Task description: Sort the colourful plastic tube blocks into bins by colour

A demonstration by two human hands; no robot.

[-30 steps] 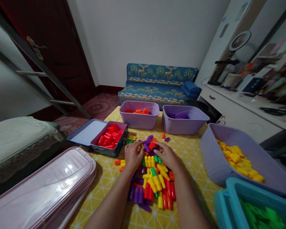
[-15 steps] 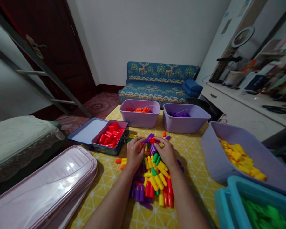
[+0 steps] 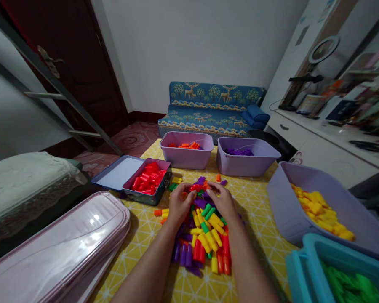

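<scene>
Both hands work at the far end of a mixed pile of plastic toy building blocks (image 3: 208,235), coloured yellow, red, purple, green and orange. My left hand (image 3: 180,202) is closed, its thumb and fingers pinching a red block (image 3: 194,187). Close by on the right, my right hand (image 3: 222,201) pinches a small orange block (image 3: 206,184) at its fingertips. Beneath the hands lie purple blocks (image 3: 200,203) and green blocks (image 3: 207,209). The fingers partly cover what they hold.
Left of the pile stands an open case (image 3: 162,189) of red blocks. Behind are a bin (image 3: 186,159) with orange blocks and a bin (image 3: 248,166) with purple ones. A yellow-block bin (image 3: 281,210) and a turquoise bin (image 3: 314,261) with green pieces stand right. Pink lids (image 3: 60,240) lie left.
The purple block by my right thumb has left the fingers, and purple blocks lie lower in the pile. Red is now at my left fingertips and orange at my right.
</scene>
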